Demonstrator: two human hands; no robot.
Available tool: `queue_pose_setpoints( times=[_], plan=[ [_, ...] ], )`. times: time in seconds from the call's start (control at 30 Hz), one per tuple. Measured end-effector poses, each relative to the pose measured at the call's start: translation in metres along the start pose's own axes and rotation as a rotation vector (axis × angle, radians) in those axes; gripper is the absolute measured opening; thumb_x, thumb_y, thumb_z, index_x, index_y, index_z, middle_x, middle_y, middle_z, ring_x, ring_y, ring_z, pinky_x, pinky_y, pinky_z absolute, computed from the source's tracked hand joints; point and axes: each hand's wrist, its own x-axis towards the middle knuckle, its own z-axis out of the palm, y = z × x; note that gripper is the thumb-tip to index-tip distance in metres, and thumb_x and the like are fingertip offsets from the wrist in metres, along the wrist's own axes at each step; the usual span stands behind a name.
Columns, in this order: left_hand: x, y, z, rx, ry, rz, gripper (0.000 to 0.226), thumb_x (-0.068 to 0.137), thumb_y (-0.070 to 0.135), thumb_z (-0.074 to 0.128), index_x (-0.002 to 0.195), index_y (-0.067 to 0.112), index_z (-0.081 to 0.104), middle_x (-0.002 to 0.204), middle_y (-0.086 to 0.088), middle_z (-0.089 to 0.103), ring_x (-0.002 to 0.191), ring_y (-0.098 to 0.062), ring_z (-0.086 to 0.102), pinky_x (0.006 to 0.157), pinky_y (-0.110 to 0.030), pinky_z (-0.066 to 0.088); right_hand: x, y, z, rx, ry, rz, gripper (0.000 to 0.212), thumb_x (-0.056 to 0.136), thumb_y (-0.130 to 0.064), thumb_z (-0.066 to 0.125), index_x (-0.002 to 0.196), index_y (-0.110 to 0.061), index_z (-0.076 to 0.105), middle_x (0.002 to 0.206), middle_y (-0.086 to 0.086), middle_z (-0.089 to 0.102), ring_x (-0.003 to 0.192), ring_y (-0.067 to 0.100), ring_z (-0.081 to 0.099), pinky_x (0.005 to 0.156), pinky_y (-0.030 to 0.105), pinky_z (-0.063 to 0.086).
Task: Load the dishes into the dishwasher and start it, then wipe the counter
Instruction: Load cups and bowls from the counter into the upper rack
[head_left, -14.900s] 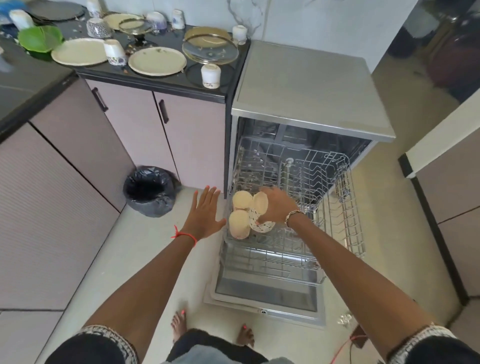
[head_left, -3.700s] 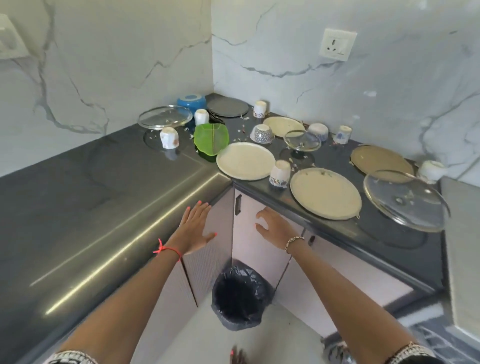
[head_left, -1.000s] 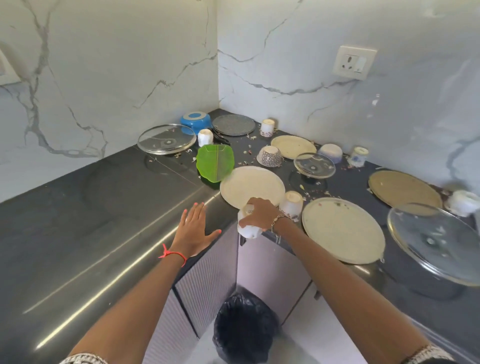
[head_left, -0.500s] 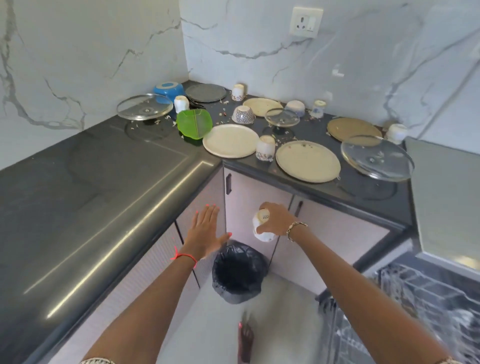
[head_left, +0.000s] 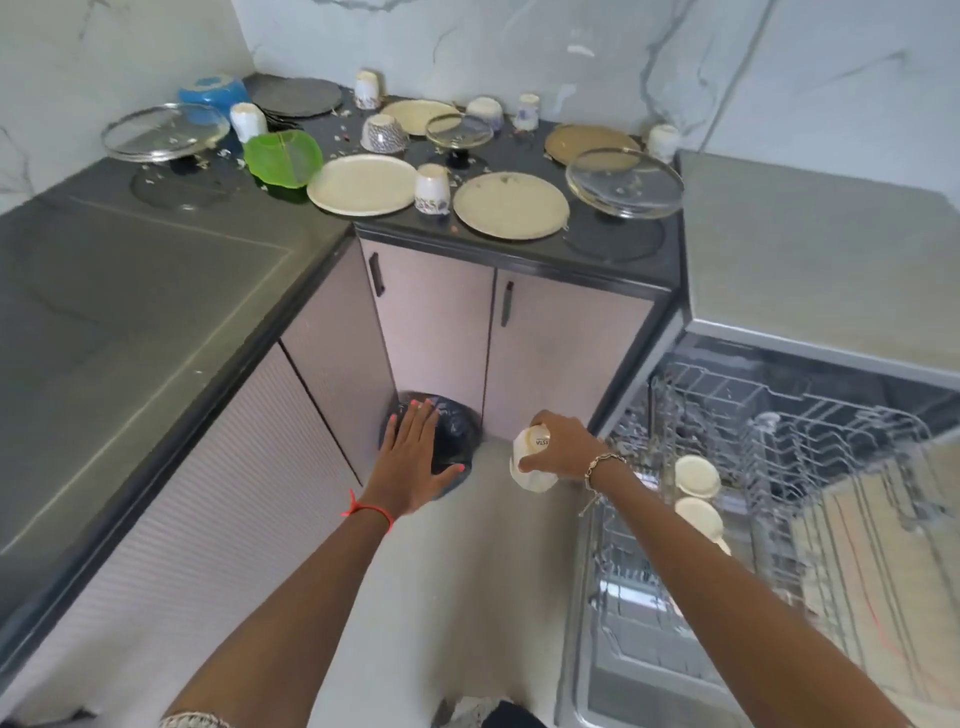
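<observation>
Right hand: we grip the small white ceramic cup (head_left: 532, 462) from above, the right hand (head_left: 563, 449) curled round its base, mouth tipped down, probably so it enters the rack inverted.
Cup's place: in the air over the floor, between the black-bagged waste bin (head_left: 460, 441) at its 9 o'clock and the grey wire dishwasher rack (head_left: 779, 441) at its 3 o'clock, touching neither.
Left hand: the left hand (head_left: 410, 457) has straight, spread fingers and holds nothing, well apart from the right; we judge it is out for balance.
Rack: pulled out, with upturned cream round bowls (head_left: 697, 475) at its left edge.
Counter: at 12 o'clock, cream round plates (head_left: 511, 205) wait on the dark grey counter (head_left: 156, 291); we judge the loading is at an early stage.
</observation>
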Motion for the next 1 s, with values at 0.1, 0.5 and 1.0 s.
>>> queue_pose_setpoints(
  times=[0.1, 0.5, 1.0],
  plan=[
    [-0.008, 0.029, 0.017, 0.007, -0.027, 0.059, 0.103, 0.070, 0.074, 0.009, 0.150, 0.008, 0.008, 0.158, -0.005, 0.002, 0.139, -0.012, -0.017, 0.111, -0.033, -0.017, -0.023, 0.032, 0.000, 0.027, 0.005, 0.046, 0.061, 0.073, -0.030, 0.074, 0.124, -0.015, 0.045, 0.122, 0.011, 0.051, 0.103, 0.026, 0.054, 0.083, 0.032, 0.048],
    [0.007, 0.182, 0.079, 0.040, -0.115, 0.142, 0.103, 0.070, 0.073, 0.008, 0.149, 0.007, 0.005, 0.158, -0.008, -0.004, 0.144, -0.021, -0.012, 0.113, -0.038, -0.015, -0.079, 0.179, -0.047, 0.102, 0.079, 0.078, 0.067, 0.071, -0.026, 0.077, 0.130, -0.015, 0.047, 0.128, 0.011, 0.047, 0.117, 0.027, 0.047, 0.096, 0.033, 0.038],
    [0.027, 0.338, 0.165, -0.038, -0.222, 0.112, 0.097, 0.076, 0.069, 0.011, 0.149, 0.006, 0.006, 0.157, -0.009, -0.004, 0.144, -0.020, -0.011, 0.115, -0.040, -0.007, -0.094, 0.380, -0.096, 0.084, 0.089, 0.142, 0.071, 0.071, -0.015, 0.076, 0.135, -0.016, 0.045, 0.137, 0.016, 0.034, 0.120, 0.031, 0.045, 0.094, 0.031, 0.040]
  ],
)
